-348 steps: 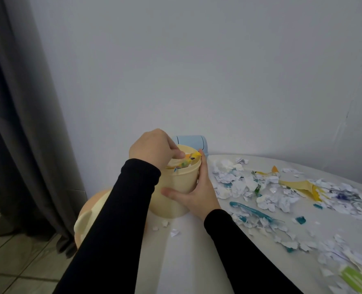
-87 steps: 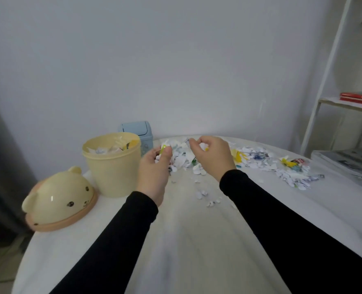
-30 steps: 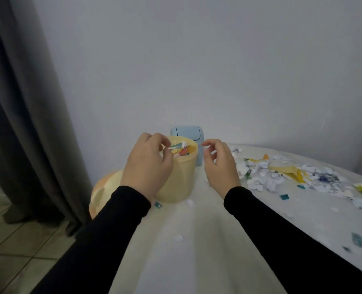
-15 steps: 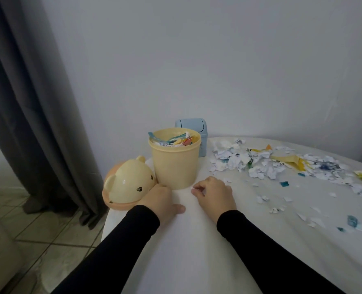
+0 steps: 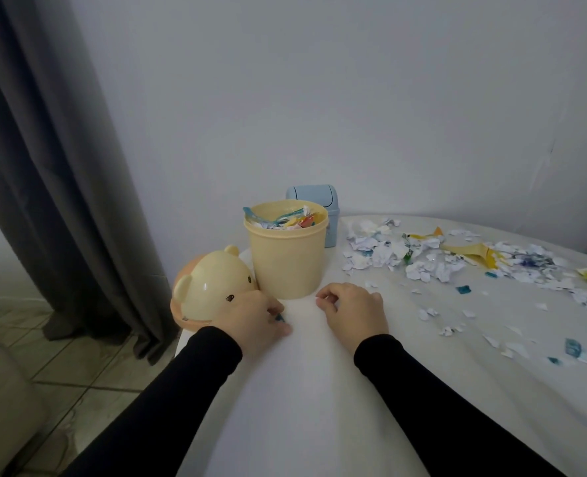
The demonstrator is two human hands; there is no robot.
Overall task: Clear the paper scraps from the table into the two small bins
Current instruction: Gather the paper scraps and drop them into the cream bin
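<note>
The cream bin [image 5: 286,259] stands open near the table's left edge, heaped to the rim with coloured scraps. Behind it is the blue bin [image 5: 319,201] with its swing lid shut. My left hand [image 5: 256,320] rests on the table in front of the cream bin and pinches a small blue scrap [image 5: 279,318]. My right hand [image 5: 354,311] is beside it, fingers curled, thumb and forefinger pinched at the tabletop on a tiny white scrap that is barely visible. A large pile of paper scraps [image 5: 405,253] lies to the right.
The cream bear-shaped lid [image 5: 209,287] lies at the table's left edge, touching the bin. Loose scraps [image 5: 512,342] are scattered across the right of the white table [image 5: 302,407]. A grey curtain [image 5: 61,166] hangs at the left over a tiled floor.
Both hands came down from the cream bin's rim to the table in front of it. The left hand has closed on the blue scrap.
</note>
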